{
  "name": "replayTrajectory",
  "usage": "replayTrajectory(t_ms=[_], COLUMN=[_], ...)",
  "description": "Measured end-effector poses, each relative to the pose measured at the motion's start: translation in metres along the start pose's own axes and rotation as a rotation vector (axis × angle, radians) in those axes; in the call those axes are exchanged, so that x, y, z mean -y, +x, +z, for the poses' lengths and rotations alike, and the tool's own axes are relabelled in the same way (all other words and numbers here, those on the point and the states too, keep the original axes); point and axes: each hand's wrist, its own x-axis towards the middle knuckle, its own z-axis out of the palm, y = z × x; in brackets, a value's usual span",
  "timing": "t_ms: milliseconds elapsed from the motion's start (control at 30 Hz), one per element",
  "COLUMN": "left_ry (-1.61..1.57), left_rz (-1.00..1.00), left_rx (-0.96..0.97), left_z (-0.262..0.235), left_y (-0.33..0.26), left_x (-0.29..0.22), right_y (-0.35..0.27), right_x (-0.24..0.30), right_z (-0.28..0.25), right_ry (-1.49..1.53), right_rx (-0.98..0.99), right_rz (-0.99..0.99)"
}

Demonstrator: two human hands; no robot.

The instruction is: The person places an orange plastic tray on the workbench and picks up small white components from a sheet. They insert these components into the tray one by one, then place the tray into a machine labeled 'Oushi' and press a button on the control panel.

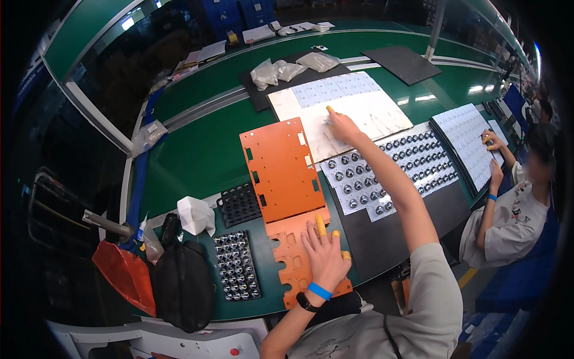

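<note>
My left hand (326, 257) lies spread on an orange plate with cutouts (291, 263), near the front edge of the table. Yellow covers sit on several of its fingertips. Beyond it, a larger flat orange panel (278, 170) with slots and small holes adjoins that plate. My right hand (345, 127) reaches far forward onto a white board (371, 116), index finger stretched out and thumb apart, with nothing visible held. Pale printed sheets (335, 90) cover the board's far part. Right of the orange panel, white strips bear rows of shiny round lens-like parts (359, 179).
A black tray of shiny round parts (237, 266) stands left of the orange plate, behind it another black tray (239, 204). A black bag (184, 284) hangs at the left edge. Clear plastic bags (290, 70) lie farther back. A co-worker (508, 209) handles a sheet-covered board (469, 140) at right.
</note>
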Motion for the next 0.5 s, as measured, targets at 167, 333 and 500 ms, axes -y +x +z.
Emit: replayTrajectory(t_ms=[167, 333, 500], left_ry=[0.001, 0.128, 0.106], left_rz=[-0.007, -0.020, -0.021], left_rx=[0.011, 0.085, 0.063], left_z=[0.002, 0.000, 0.000], left_y=[-0.002, 0.000, 0.000], left_x=[0.002, -0.001, 0.000], right_y=[-0.007, -0.013, -0.003], right_x=[0.002, -0.010, -0.013], right_z=[-0.018, -0.015, -0.015], right_ry=[0.115, 0.082, -0.053], right_rx=[0.095, 0.020, 0.134], right_rz=[0.084, 0.030, 0.020])
